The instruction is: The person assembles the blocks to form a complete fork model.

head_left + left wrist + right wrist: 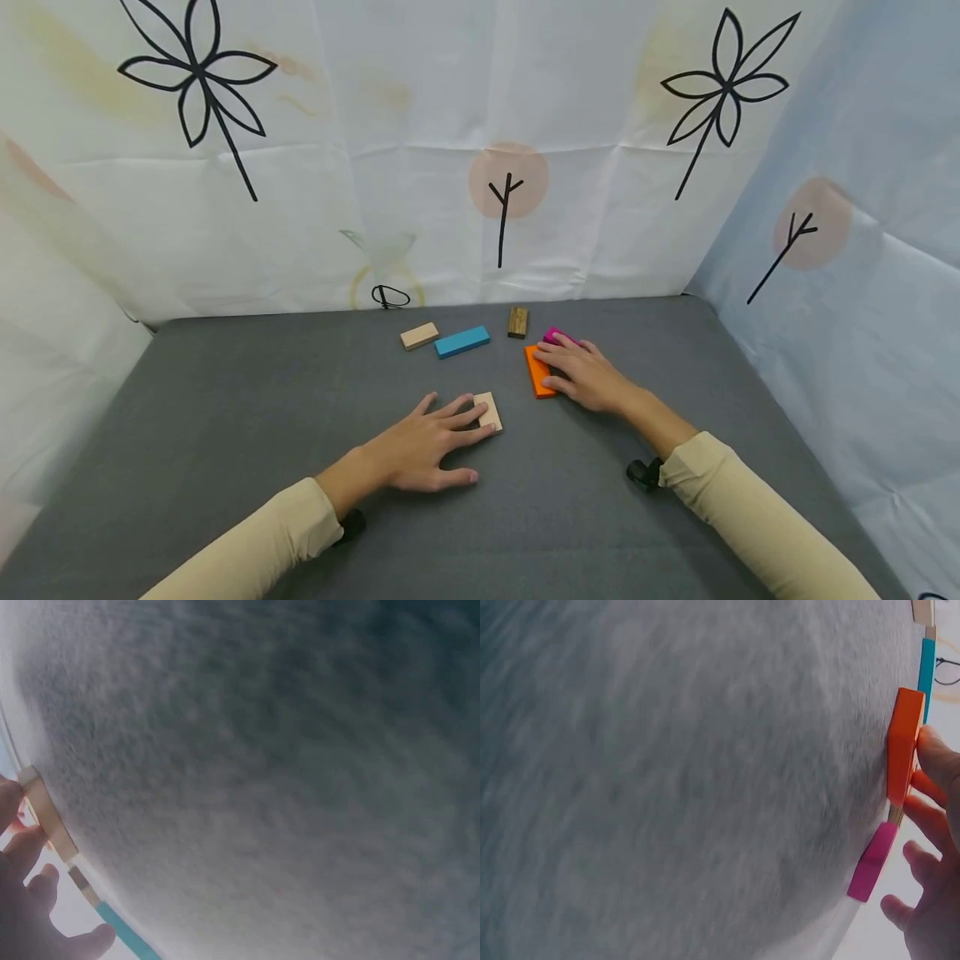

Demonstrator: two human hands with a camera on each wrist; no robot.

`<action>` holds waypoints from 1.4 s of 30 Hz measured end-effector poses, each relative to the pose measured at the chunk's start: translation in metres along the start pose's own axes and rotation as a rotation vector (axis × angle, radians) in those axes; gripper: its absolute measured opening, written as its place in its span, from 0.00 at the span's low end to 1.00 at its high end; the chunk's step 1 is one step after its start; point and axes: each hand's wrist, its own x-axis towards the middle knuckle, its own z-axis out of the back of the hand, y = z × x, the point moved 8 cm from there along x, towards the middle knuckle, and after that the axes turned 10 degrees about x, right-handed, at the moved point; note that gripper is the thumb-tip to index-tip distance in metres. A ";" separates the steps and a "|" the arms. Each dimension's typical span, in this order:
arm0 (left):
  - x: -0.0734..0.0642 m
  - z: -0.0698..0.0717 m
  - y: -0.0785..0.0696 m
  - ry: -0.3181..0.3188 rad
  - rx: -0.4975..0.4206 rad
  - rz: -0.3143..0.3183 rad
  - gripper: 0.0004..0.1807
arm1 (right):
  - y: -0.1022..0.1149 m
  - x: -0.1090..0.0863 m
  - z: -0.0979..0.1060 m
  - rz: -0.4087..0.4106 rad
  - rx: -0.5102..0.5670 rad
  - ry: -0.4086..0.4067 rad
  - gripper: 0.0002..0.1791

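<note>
In the head view my left hand (427,446) lies spread over the grey table, its fingertips touching a pale wooden block (489,412). That same block (51,814) appears under the fingers in the left wrist view. Farther right, my right hand (585,375) reaches over an orange block (537,379), with thumb and a fingertip resting on it. Just beyond the fingers is a magenta block (553,334), partly covered by the hand in the head view. The right wrist view shows the orange block standing between the fingers and the camera.
Toward the back of the grey table (247,433) lie a second pale wooden block (419,336), a blue block (462,342) and a dark brown wooden block (517,322). White printed cloth (420,108) hangs behind the table and along both sides.
</note>
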 end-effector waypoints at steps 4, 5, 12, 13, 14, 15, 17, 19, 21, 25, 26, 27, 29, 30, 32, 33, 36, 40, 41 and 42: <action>0.004 -0.001 -0.008 0.009 0.005 -0.031 0.37 | 0.006 0.006 -0.001 0.000 -0.003 -0.032 0.30; 0.005 -0.001 -0.010 0.013 0.005 -0.037 0.37 | 0.007 0.008 -0.001 -0.001 -0.001 -0.038 0.30; 0.012 -0.001 -0.023 0.008 0.012 -0.087 0.37 | 0.012 0.015 -0.007 -0.024 0.006 -0.045 0.30; 0.012 -0.001 -0.024 0.005 0.015 -0.094 0.37 | 0.013 0.016 -0.008 -0.024 0.008 -0.045 0.30; 0.012 -0.001 -0.025 0.002 0.021 -0.099 0.37 | 0.014 0.017 -0.009 -0.023 0.009 -0.045 0.30; 0.013 -0.001 -0.026 -0.001 0.024 -0.104 0.37 | 0.015 0.017 -0.010 -0.020 0.010 -0.044 0.30; 0.013 -0.002 -0.029 -0.009 0.033 -0.117 0.37 | 0.017 0.018 -0.013 -0.018 0.018 -0.044 0.30; 0.014 -0.002 -0.031 -0.015 0.037 -0.127 0.37 | 0.019 0.019 -0.014 -0.017 0.018 -0.046 0.30; 0.014 -0.002 -0.032 -0.015 0.040 -0.134 0.37 | 0.020 0.020 -0.015 -0.017 0.019 -0.049 0.30; 0.014 -0.003 -0.035 -0.014 0.042 -0.143 0.37 | 0.025 0.021 -0.016 -0.015 0.024 -0.053 0.30; 0.014 -0.003 -0.036 -0.014 0.043 -0.145 0.37 | 0.026 0.021 -0.016 -0.015 0.025 -0.051 0.30; 0.014 -0.003 -0.037 -0.014 0.044 -0.147 0.37 | 0.026 0.021 -0.016 -0.015 0.026 -0.049 0.30; 0.014 -0.002 -0.038 -0.017 0.050 -0.151 0.37 | 0.028 0.022 -0.017 -0.014 0.024 -0.041 0.30; 0.014 -0.002 -0.038 -0.018 0.054 -0.152 0.37 | 0.029 0.022 -0.018 -0.014 0.024 -0.037 0.30; 0.014 -0.001 -0.039 -0.021 0.057 -0.155 0.37 | 0.030 0.021 -0.019 -0.011 0.022 -0.030 0.30; 0.014 -0.001 -0.039 -0.022 0.060 -0.157 0.37 | 0.031 0.021 -0.020 -0.006 0.019 -0.030 0.30; 0.014 -0.001 -0.040 -0.017 0.053 -0.160 0.37 | 0.035 0.019 -0.020 0.010 0.017 -0.029 0.30; 0.014 -0.002 -0.040 -0.004 0.031 -0.159 0.37 | 0.038 0.017 -0.022 0.011 0.018 -0.016 0.30; 0.013 -0.002 -0.039 -0.002 0.027 -0.158 0.37 | 0.038 0.017 -0.022 0.008 0.021 -0.013 0.30; 0.013 -0.002 -0.039 -0.003 0.027 -0.156 0.37 | 0.038 0.016 -0.023 0.011 0.020 -0.013 0.30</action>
